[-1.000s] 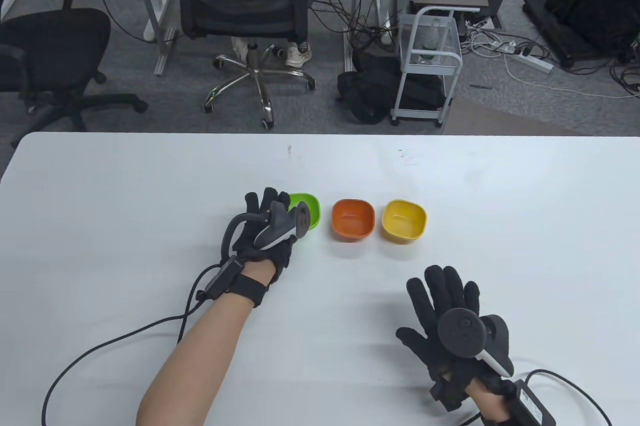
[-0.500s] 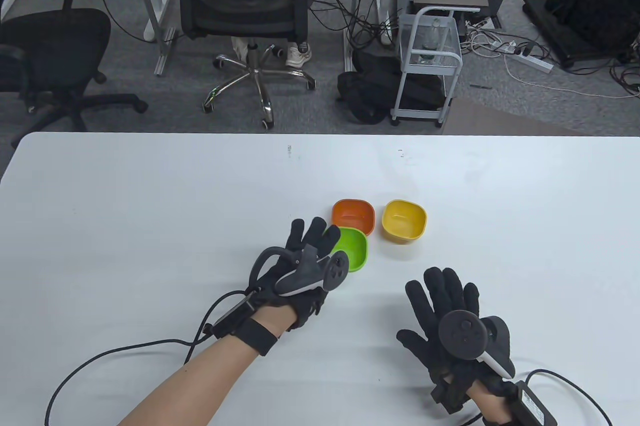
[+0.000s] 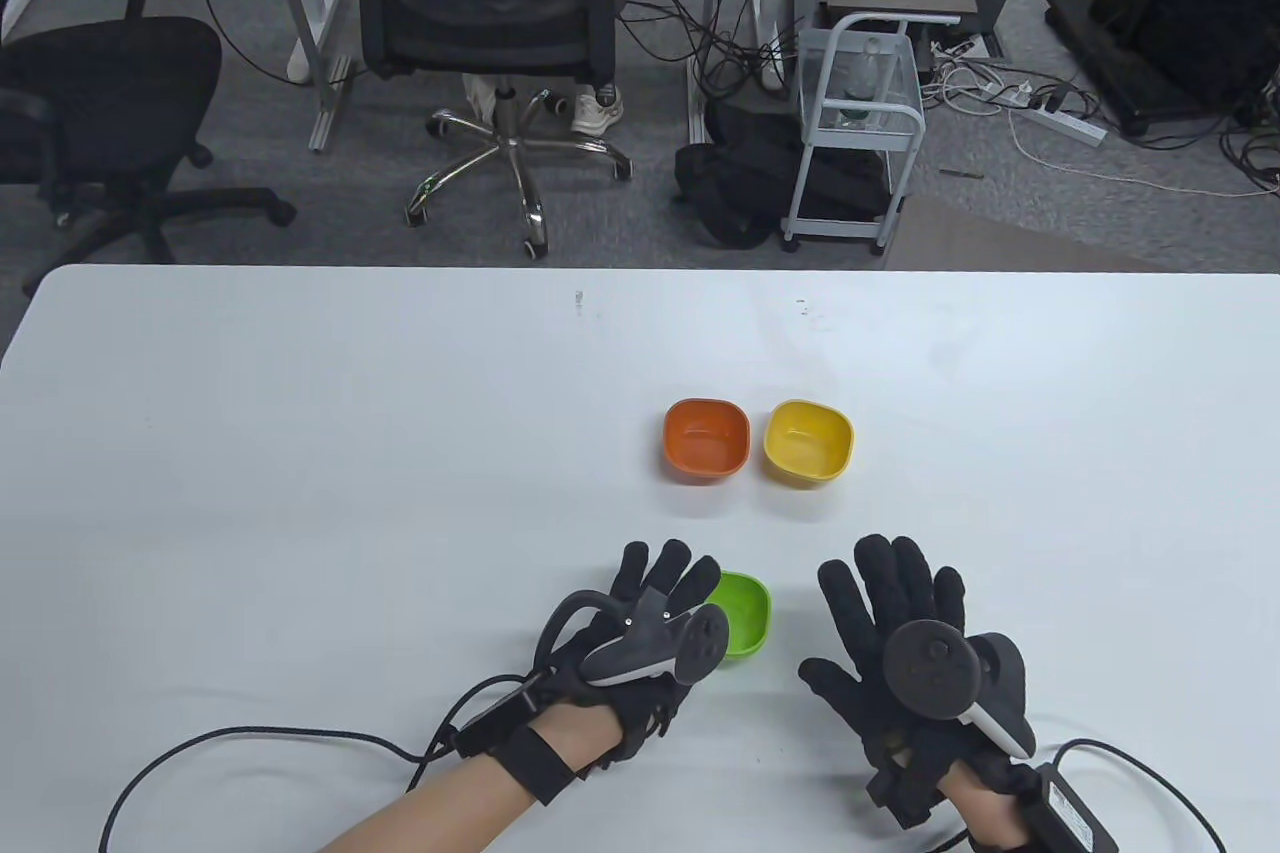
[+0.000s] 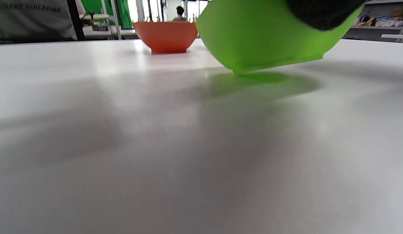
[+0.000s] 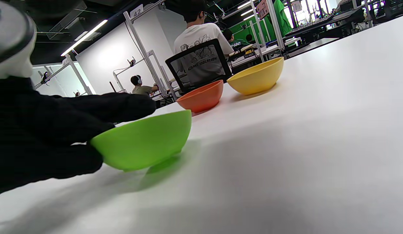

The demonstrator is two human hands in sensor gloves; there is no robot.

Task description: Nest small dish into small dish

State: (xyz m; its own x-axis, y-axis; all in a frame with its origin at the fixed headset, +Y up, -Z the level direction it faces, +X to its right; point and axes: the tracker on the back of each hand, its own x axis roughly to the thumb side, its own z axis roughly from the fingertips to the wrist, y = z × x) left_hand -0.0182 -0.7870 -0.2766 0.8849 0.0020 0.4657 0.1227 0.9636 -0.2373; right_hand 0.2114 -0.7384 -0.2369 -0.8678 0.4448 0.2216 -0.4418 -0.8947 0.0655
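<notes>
Now we hold the green dish [image 3: 745,613] in our left hand [image 3: 640,638], the fingers [image 5: 123,104] lying over its near-left rim and a thumb under its side. One second ago this dish sat in line with the orange dish [image 3: 706,438], on that dish's left; half a second ago it was just in front of the orange dish, almost touching its near edge. At present it lies well in front of the orange dish and slightly to the right of it, close to the near edge of the white table [image 3: 300,413]. In the left wrist view the green dish [image 4: 263,35] is tilted, one lower edge touching the table [image 4: 123,130] and the other side raised; the orange dish [image 4: 165,35] stands upright behind it.

The orange dish and the yellow dish [image 3: 809,441] have not moved across the three frames; the yellow one stands just to the right of the orange one, with a narrow gap between them.

Our right hand [image 3: 900,633] rests on the table in front of the orange dish and to its right, fingers spread, holding nothing. It has shifted only a little over the last second. The green dish lies just to its left, apart from it.
</notes>
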